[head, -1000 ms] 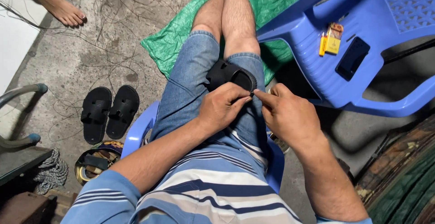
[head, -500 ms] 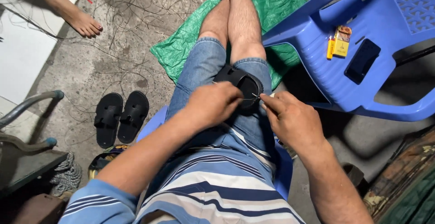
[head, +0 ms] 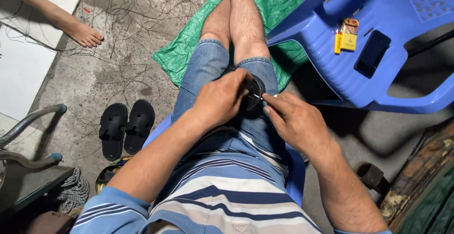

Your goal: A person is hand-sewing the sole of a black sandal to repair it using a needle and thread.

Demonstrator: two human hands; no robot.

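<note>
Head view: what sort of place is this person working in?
Probably an informal home or backyard work spot, not a fitted workshop. The bare concrete floor is strewn with thin wires, a green tarp lies under the legs, and blue plastic chairs serve as seat and side table.

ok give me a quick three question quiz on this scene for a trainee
1. True or false: both hands are on the black round part at the knee.
2. Where do the sandals lie? A on the chair, B on the floor, C on the green sheet.
3. What colour is the chair holding the phone?

Key: 1 true, left hand grips it and right hand pinches at its edge; 2 B; 3 blue.
</note>
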